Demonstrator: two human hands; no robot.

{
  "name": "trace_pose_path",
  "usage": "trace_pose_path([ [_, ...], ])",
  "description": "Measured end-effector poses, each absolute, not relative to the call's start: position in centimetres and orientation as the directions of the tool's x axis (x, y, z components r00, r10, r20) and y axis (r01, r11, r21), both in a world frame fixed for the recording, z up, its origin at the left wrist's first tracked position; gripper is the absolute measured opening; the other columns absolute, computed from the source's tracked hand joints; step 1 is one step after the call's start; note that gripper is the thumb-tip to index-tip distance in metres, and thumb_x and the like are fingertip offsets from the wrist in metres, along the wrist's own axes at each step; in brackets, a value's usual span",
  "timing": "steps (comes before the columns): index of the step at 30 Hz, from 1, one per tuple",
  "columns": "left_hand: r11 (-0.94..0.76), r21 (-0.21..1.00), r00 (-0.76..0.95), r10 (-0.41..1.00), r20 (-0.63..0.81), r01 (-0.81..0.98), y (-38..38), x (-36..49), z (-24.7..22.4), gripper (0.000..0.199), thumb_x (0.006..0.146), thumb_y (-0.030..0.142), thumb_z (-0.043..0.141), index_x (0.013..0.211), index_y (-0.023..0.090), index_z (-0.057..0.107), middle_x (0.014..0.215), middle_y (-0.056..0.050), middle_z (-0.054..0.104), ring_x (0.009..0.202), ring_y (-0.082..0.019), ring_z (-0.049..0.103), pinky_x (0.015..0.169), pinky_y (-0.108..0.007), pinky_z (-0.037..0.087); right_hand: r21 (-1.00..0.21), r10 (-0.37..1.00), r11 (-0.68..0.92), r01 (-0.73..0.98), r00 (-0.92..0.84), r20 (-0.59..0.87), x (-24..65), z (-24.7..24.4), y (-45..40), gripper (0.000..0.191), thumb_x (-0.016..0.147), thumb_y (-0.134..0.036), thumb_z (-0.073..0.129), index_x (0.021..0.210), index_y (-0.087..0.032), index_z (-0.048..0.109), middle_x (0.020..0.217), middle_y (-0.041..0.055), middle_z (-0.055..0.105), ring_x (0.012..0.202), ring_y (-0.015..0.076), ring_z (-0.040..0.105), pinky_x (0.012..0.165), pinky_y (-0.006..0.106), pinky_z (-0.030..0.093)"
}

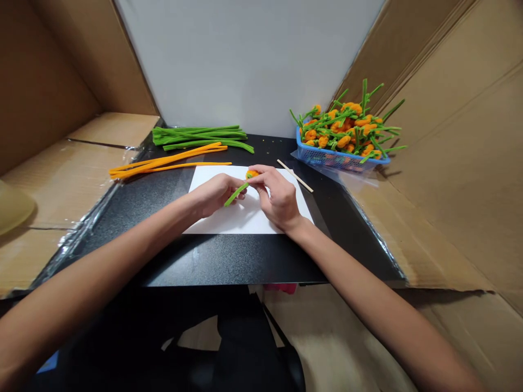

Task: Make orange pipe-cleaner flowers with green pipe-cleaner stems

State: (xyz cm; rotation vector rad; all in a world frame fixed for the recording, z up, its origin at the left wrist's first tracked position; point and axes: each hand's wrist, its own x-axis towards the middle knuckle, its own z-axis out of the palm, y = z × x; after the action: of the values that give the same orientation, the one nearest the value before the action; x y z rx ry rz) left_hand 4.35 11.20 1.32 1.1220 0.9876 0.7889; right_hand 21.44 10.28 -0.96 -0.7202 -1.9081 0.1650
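Head-height view, forward and down onto the table (229,261)

Left forearm (110,258) and right forearm (359,283) bare, converging from lower left and lower right. Left hand (216,194): fingers curled inward, pinched. Right hand (280,196): back turned upward, knuckles bent, thumb and fingers pinched. Fingertips of both nearly meeting.

orange piece (253,174) partly covered, yellowish object (14,208) cropped

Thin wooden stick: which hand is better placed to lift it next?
Likely the right hand: it is nearer the stick, at the far right corner of the paper; the left hand is farther off. Both are at the orange-and-green piece.
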Motion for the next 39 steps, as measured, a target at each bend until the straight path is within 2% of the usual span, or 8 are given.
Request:
trace_pose_path([
  [3, 0.108, 0.985, 0.267, 0.953, -0.141, 0.134, 11.3, 4.2, 1.4, 0.016, 0.067, 0.023, 0.062, 0.054, 0.015, 0.057, 0.057, -0.002, 0.050, 0.054, -0.010, 0.039, 0.052, -0.025, 0.027, -0.584, 0.667, 0.736, 0.343, -0.224, 0.710, 21.3, -1.1, 10.6, 0.014, 0.092, -0.015, 0.058, 0.092, -0.020, 0.071, 0.109, 0.0078, 0.073, 0.101, 0.0196, 0.068, 0.082, 0.035, 0.059],
  [7, -0.165, 0.915, 0.129, 0.984, 0.125, 0.369, 11.3, 4.5, 0.6, 0.019, 0.072, 0.032, 0.064, 0.060, 0.018, 0.059, 0.058, -0.002, 0.056, 0.056, -0.014, 0.044, 0.053, -0.026, 0.028, -0.864, 0.871, 0.487, 0.131, -0.143, 0.469, 20.8, -1.4, 11.0, 0.006, 0.086, -0.022, 0.066, 0.085, -0.020, 0.072, 0.104, 0.0062, 0.073, 0.092, 0.0191, 0.069, 0.082, 0.036, 0.059],
  [10, -0.252, 0.810, 0.064, 0.964, 0.258, 0.530, 11.0, 4.7, 0.2, 0.013, 0.075, 0.028, 0.061, 0.068, 0.018, 0.064, 0.067, -0.005, 0.065, 0.063, -0.018, 0.052, 0.056, -0.028, 0.031, -0.927, 0.922, 0.375, 0.021, -0.109, 0.371, 20.4, -1.7, 11.0, 0.005, 0.082, -0.025, 0.069, 0.082, -0.021, 0.072, 0.102, 0.0058, 0.072, 0.090, 0.0188, 0.069, 0.085, 0.038, 0.059],
  [13, -0.262, 0.790, 0.077, 0.961, 0.265, 0.554, 10.7, 4.7, 0.0, 0.009, 0.075, 0.023, 0.060, 0.070, 0.017, 0.065, 0.066, -0.005, 0.066, 0.061, -0.018, 0.054, 0.056, -0.028, 0.033, -0.915, 0.916, 0.400, 0.048, -0.065, 0.396, 20.2, -1.8, 10.7, 0.004, 0.082, -0.024, 0.070, 0.082, -0.021, 0.073, 0.103, 0.0055, 0.073, 0.096, 0.0198, 0.068, 0.090, 0.038, 0.057],
  [18, -0.267, 0.828, 0.074, 0.961, 0.266, 0.493, 11.0, 4.7, -0.6, 0.011, 0.078, 0.025, 0.062, 0.073, 0.016, 0.064, 0.068, -0.003, 0.065, 0.063, -0.017, 0.055, 0.060, -0.028, 0.039, -0.930, 0.929, 0.367, 0.021, -0.064, 0.365, 20.1, -1.7, 10.6, 0.007, 0.080, -0.028, 0.074, 0.080, -0.021, 0.073, 0.104, 0.0061, 0.073, 0.097, 0.0203, 0.068, 0.091, 0.039, 0.057],
  [25, -0.308, 0.948, 0.074, 0.950, 0.302, 0.081, 12.3, 4.7, -2.4, 0.023, 0.083, 0.036, 0.068, 0.092, 0.015, 0.064, 0.087, -0.006, 0.070, 0.079, -0.016, 0.065, 0.075, -0.029, 0.050, -0.948, 0.964, 0.192, -0.254, -0.131, 0.231, 20.4, -1.5, 11.3, 0.019, 0.080, -0.038, 0.077, 0.088, -0.021, 0.076, 0.109, 0.0061, 0.075, 0.099, 0.0191, 0.069, 0.102, 0.042, 0.053],
  [32, -0.261, 0.965, 0.034, 0.965, 0.262, -0.027, 11.9, 4.8, -1.8, 0.028, 0.078, 0.041, 0.076, 0.087, 0.016, 0.070, 0.086, -0.006, 0.071, 0.078, -0.016, 0.065, 0.061, -0.024, 0.049, -0.952, 0.969, 0.180, -0.246, -0.121, 0.214, 20.7, -1.5, 11.6, 0.013, 0.082, -0.032, 0.075, 0.091, -0.023, 0.076, 0.101, 0.0039, 0.077, 0.099, 0.0180, 0.070, 0.104, 0.040, 0.051],
  [39, -0.166, 0.973, 0.039, 0.984, 0.174, -0.159, 11.9, 5.1, -2.1, 0.031, 0.074, 0.041, 0.080, 0.086, 0.018, 0.065, 0.088, -0.006, 0.072, 0.081, -0.017, 0.069, 0.065, -0.026, 0.056, -0.970, 0.978, 0.126, -0.206, -0.137, 0.156, 20.9, -1.3, 11.6, 0.010, 0.083, -0.026, 0.071, 0.091, -0.022, 0.077, 0.102, 0.0038, 0.077, 0.100, 0.0190, 0.070, 0.102, 0.041, 0.052],
])
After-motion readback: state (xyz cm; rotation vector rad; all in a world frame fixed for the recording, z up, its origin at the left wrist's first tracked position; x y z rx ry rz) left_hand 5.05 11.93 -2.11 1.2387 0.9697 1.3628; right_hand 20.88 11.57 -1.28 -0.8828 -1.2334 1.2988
